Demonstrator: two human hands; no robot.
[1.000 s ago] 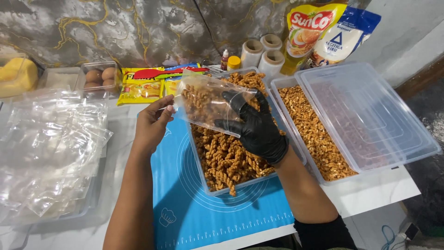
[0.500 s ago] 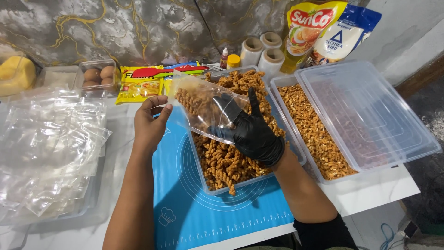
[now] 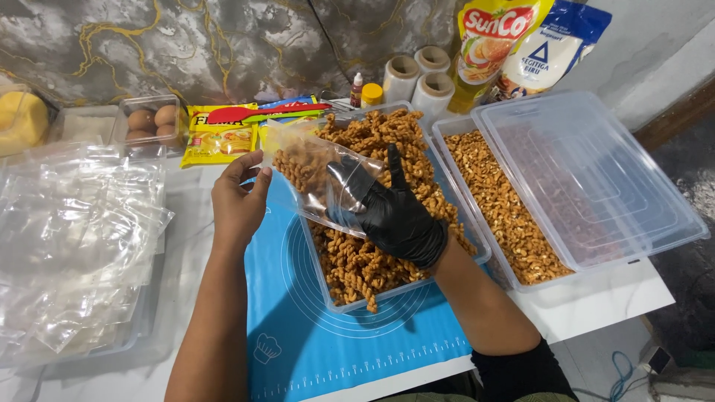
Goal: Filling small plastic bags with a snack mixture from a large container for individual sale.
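Left hand (image 3: 237, 202): bare, fingers curled, pinching the left edge of a clear bag (image 3: 322, 179) between thumb and fingertips.

Right hand (image 3: 393, 212): in a black glove, fingers spread wide, palm pressed against the bag's right side and underside; the fingertips show through the plastic, though whether they sit inside the bag or behind it cannot be told.

Bag: held tilted in the air over the near tub (image 3: 325, 277), partly filled with brown twisted snacks (image 3: 298, 165) gathered at its upper left.

Near tub: clear plastic, rectangular, heaped with the same twists (image 3: 365, 260); it stands on a blue mat (image 3: 298, 327) printed with white circles and ruler marks.

Second tub (image 3: 453, 149): just right of the first, touching or nearly so, holding smaller brown crumbled pieces (image 3: 506, 216).

Lid (image 3: 588, 175): clear, propped at a slant over the second tub's right side.

Stack of empty clear bags (image 3: 78, 238): far left, in a shallow tray, well apart from the hands.

Back row, left to right: yellow block in a clear tub (image 3: 21, 119); egg box (image 3: 149, 119) with brown eggs; yellow packet (image 3: 216, 138); red spatula (image 3: 257, 113); small dropper bottle (image 3: 357, 91); yellow-capped jar (image 3: 372, 94); three white rolls (image 3: 415, 73); yellow pouch (image 3: 491, 41); blue-and-white pouch (image 3: 547, 45).
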